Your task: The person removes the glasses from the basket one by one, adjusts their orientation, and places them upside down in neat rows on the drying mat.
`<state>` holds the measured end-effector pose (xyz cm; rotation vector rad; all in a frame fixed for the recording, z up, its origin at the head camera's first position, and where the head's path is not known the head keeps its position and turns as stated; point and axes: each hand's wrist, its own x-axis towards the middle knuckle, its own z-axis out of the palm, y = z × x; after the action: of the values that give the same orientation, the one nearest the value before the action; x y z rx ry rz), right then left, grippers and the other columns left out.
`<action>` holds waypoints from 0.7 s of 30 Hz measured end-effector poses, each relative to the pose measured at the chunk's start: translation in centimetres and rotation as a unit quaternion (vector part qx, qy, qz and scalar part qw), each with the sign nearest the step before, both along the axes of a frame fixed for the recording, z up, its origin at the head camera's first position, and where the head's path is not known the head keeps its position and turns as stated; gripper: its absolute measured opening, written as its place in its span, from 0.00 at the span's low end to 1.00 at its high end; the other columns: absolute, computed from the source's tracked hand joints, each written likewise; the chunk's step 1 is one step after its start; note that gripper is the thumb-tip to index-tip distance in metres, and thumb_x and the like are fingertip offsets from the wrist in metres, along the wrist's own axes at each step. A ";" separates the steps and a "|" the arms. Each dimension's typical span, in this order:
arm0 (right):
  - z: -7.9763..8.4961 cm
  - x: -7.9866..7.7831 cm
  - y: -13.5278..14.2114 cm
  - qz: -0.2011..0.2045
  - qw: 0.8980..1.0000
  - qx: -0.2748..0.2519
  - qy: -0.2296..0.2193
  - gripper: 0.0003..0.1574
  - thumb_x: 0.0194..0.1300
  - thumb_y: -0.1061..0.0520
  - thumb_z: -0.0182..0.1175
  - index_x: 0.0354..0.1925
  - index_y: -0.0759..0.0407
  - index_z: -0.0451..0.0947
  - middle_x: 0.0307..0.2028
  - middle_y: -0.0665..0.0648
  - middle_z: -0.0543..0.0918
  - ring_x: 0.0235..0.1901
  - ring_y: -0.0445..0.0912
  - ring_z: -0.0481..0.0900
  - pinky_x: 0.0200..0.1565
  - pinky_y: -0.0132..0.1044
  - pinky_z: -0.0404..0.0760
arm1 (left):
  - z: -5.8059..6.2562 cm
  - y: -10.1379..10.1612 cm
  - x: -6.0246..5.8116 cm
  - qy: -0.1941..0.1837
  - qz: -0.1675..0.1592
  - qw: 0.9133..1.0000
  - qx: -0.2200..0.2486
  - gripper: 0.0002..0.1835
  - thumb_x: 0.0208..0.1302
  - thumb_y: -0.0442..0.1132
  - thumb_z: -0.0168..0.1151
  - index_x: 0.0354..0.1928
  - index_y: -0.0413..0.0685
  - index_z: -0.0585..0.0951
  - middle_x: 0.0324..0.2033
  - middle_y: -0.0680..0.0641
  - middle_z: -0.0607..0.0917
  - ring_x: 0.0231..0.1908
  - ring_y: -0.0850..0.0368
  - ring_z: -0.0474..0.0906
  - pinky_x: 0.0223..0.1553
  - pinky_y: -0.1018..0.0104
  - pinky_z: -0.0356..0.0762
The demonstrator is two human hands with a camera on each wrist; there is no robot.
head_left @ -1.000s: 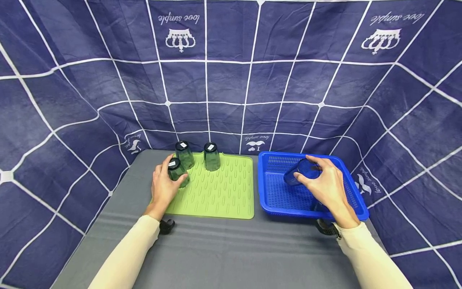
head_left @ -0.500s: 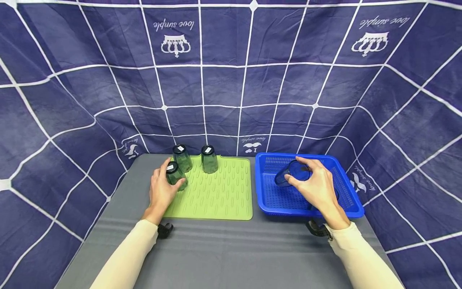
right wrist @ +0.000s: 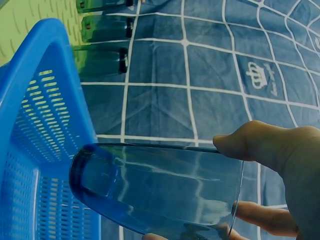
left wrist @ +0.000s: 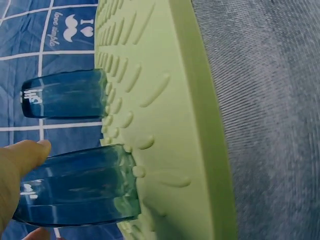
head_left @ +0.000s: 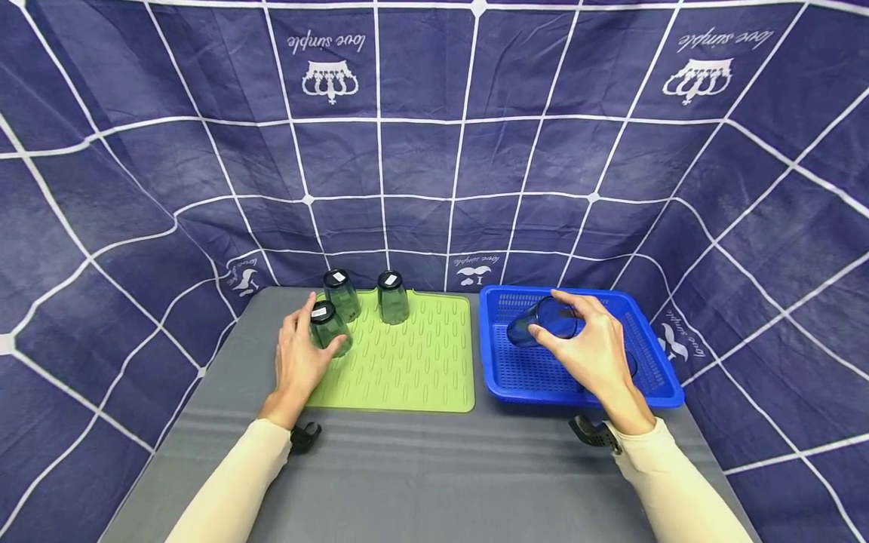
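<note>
In the head view, my left hand (head_left: 299, 362) curls its thumb and fingers around an upside-down drinking glass (head_left: 333, 334) at the left of the green mat (head_left: 421, 369). The left wrist view has my thumb (left wrist: 30, 152) against that glass, whose rim meets the mat. Over the blue basket (head_left: 498, 388), my right hand (head_left: 594, 347) grips another clear glass (head_left: 521, 330) near its mouth. This glass is tilted, its thick base (right wrist: 82, 172) pointing left. Part of one more glass (head_left: 631, 365) shows in the basket, mostly hidden by my right hand.
Two more upturned glasses, one at the back left (head_left: 342, 296) and one to its right (head_left: 392, 298), stand on the mat with white labels on their bases. Beyond the grey tabletop (head_left: 434, 475) hangs a blue checked cloth (head_left: 421, 158), which also runs along both sides.
My right hand has moved the glass a little to the left and tipped it closer to lying level. The left hand stays around its glass. The head view has shifted slightly.
</note>
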<state>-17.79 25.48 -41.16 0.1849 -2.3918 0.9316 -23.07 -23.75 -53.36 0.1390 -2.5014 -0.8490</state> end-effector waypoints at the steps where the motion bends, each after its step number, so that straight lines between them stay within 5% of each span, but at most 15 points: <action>1: 0.1 0.0 0.0 -0.001 1.000 -0.001 0.002 0.43 0.56 0.50 0.92 0.69 0.53 0.92 0.58 0.63 0.95 0.53 0.61 0.93 0.54 0.57 0.85 | 0.2 0.0 0.1 0.004 0.000 1.000 -0.002 0.58 0.66 0.46 0.89 0.93 0.64 0.65 0.77 0.28 0.77 0.71 0.22 0.76 0.71 0.21 0.76; 8: 0.8 0.5 -0.6 0.007 1.000 -0.010 0.007 0.44 0.56 0.50 0.92 0.70 0.50 0.91 0.60 0.61 0.95 0.55 0.61 0.93 0.55 0.43 0.83 | 1.9 0.7 1.0 0.042 -0.004 0.999 -0.021 0.55 0.66 0.49 0.88 0.91 0.62 0.69 0.80 0.31 0.74 0.74 0.23 0.74 0.72 0.22 0.74; 21: 1.7 1.2 -2.4 0.029 0.999 -0.032 0.007 0.43 0.56 0.50 0.92 0.70 0.48 0.92 0.59 0.59 0.95 0.55 0.57 0.94 0.55 0.37 0.83 | 5.5 4.9 3.1 0.139 -0.065 0.988 -0.037 0.45 0.63 0.49 0.89 0.82 0.60 0.80 0.78 0.37 0.80 0.70 0.25 0.78 0.59 0.30 0.76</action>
<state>-16.62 23.12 -39.46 0.2367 -2.3511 1.0301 -20.00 -18.83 -47.90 -0.1589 -2.2932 -0.7668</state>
